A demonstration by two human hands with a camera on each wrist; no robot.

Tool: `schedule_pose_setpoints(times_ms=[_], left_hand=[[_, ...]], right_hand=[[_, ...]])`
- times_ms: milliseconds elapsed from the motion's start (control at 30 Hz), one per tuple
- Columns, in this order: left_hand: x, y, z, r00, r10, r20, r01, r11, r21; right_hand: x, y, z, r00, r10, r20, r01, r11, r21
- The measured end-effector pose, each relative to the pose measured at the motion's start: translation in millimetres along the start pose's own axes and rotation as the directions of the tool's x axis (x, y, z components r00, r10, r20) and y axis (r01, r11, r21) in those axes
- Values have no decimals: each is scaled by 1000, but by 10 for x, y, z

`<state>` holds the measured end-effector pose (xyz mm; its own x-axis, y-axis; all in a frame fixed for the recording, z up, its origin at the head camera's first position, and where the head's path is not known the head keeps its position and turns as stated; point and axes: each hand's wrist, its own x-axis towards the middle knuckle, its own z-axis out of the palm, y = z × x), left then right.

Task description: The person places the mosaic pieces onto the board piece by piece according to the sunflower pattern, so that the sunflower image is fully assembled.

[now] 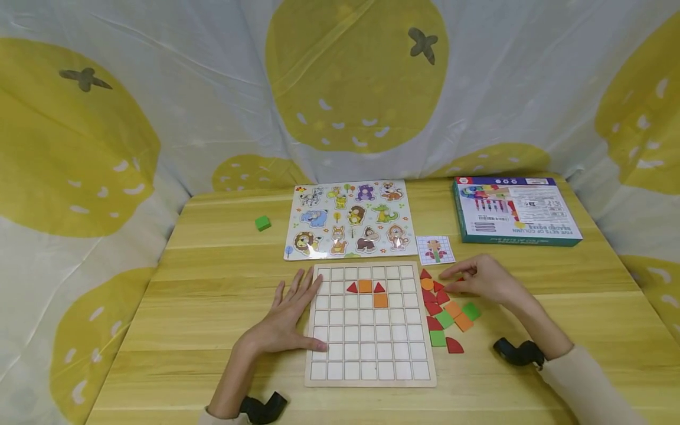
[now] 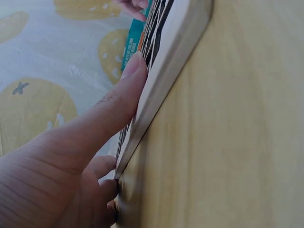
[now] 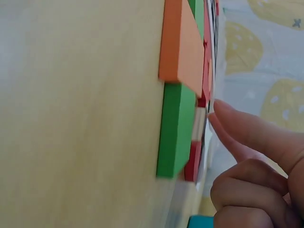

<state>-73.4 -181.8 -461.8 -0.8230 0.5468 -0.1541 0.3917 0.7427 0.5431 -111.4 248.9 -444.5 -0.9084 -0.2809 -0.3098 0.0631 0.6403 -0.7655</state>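
We keep the left hand (image 1: 284, 316) steady on the grid board (image 1: 368, 334), its fingers spread along the left edge and the thumb on top, relaxed and grasping nothing. The board lies on the bench (image 1: 202, 295). Near its far side, red triangles (image 1: 352, 288) flank an orange square (image 1: 365, 285); a second orange square (image 1: 381, 301) sits just nearer than the right triangle.

Our right hand (image 1: 486, 280) is over the loose pieces (image 1: 454, 346) right of the board, thumb and index parted, with no grasped piece visible. For good placement, we should pinch one piece by opposite edges, leave its neighbours undisturbed, check the pattern card (image 1: 437, 250), then lower it flat within the cell lines.
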Motion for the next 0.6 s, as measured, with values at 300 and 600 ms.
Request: schedule_pose_setpoints(times_ms=[300,600], left_hand=[[-2,6,-5,1000,-5,1,5,1000,-2],[2,1,4,1000,-9,-1,9,1000,7]], right_hand=[[109,-53,102,1000,23,-16,-23,999,-26],[104,-49,65,997,40,-60,-44,997,-65]])
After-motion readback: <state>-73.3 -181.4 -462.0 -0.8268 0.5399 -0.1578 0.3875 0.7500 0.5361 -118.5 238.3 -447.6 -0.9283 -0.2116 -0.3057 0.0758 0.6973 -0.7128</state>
